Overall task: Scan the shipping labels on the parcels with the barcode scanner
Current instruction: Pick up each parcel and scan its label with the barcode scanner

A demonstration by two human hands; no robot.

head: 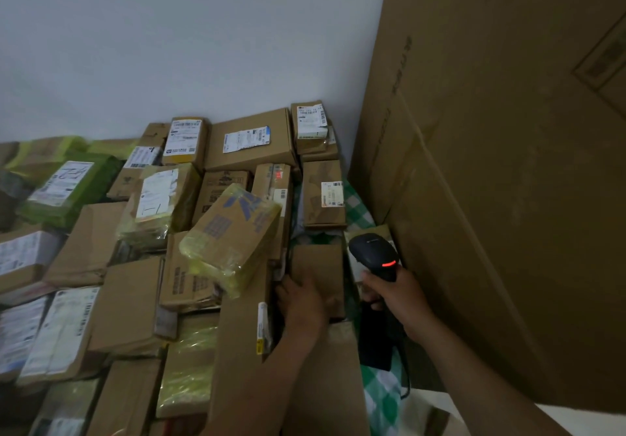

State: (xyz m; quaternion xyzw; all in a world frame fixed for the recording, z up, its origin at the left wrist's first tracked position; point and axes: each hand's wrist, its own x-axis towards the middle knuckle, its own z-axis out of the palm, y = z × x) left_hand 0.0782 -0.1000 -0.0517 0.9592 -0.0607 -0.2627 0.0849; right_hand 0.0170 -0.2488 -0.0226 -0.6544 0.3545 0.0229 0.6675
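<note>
Beside the tall carton [508,164] at right, parcels [244,158] spread leftward. The left grip [301,300] clasps a plain brown parcel [318,263] at its near-left edge; the parcel's long axis runs near to far and no label shows. Just right of it, the right grip [396,295] is clamped round the barcode scanner [371,252].

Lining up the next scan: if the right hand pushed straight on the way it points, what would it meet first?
Probably the small parcel just beyond the scanner head, tucked beside the big cardboard box. The right hand holds the scanner low over it, but depth is unclear.
</note>
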